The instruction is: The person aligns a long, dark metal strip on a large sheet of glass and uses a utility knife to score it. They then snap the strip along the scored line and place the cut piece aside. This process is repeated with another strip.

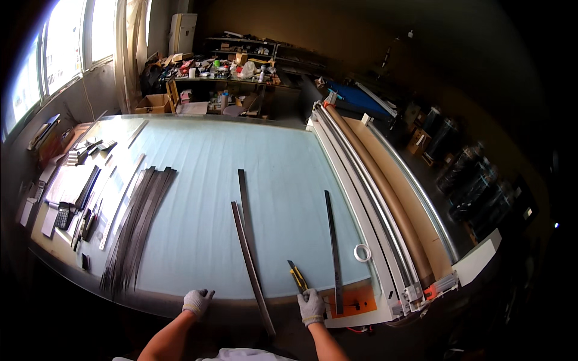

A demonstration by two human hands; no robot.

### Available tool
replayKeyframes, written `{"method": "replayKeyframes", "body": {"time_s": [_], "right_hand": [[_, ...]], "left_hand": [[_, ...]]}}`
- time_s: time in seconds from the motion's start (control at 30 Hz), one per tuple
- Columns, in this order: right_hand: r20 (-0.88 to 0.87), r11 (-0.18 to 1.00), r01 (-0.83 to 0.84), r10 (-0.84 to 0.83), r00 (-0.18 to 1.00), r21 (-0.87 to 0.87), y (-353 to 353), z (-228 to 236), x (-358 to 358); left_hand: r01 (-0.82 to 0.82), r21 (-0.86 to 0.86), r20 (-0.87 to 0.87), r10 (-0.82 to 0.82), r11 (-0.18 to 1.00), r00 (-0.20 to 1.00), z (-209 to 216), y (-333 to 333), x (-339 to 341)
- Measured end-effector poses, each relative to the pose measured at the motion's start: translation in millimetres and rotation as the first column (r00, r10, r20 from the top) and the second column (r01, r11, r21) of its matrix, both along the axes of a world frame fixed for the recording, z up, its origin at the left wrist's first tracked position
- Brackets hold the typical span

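Observation:
My right hand (312,308), in a pale knitted glove, is closed around a yellow and black utility knife (297,277), which points away and slightly left over the table's near edge. My left hand (196,302), gloved alike, is at the front edge of the table with nothing in it, its thumb and a finger apart. Between the hands lie two long dark strips (247,246), one reaching past the near edge. Another dark strip (333,240) lies to the right of the knife, its near end over an orange patch (358,299).
A bundle of dark strips (141,222) lies on the pale blue tabletop (198,180). Farther left are a metal ruler (120,204) and a calculator (63,215). A white tape roll (362,253) sits beside a long brown roller (385,192) on the right. Cluttered shelves (235,78) stand behind.

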State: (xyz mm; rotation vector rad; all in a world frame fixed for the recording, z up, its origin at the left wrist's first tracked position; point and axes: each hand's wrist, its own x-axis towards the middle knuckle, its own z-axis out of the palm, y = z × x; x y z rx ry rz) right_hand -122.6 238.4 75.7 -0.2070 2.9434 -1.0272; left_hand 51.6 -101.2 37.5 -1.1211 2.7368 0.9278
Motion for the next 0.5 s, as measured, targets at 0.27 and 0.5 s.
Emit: {"method": "replayKeyframes", "body": {"time_s": [0.27,0.5], "right_hand": [[0.097,0.954,-0.031,0.002,0.995,0.298,-11.8,-42.1,-70.3],[0.133,0.938,-0.119,0.080,0.988,0.326,-25.9,-50.5,-82.6]], "left_hand": [[0.254,-0.229,-0.041,-0.270,0.940,0.962,20.5,25.1,-62.0],[0.426,-0.256,0.214,-0.378,0.868,0.900,38.0,51.9,-132.0]]}}
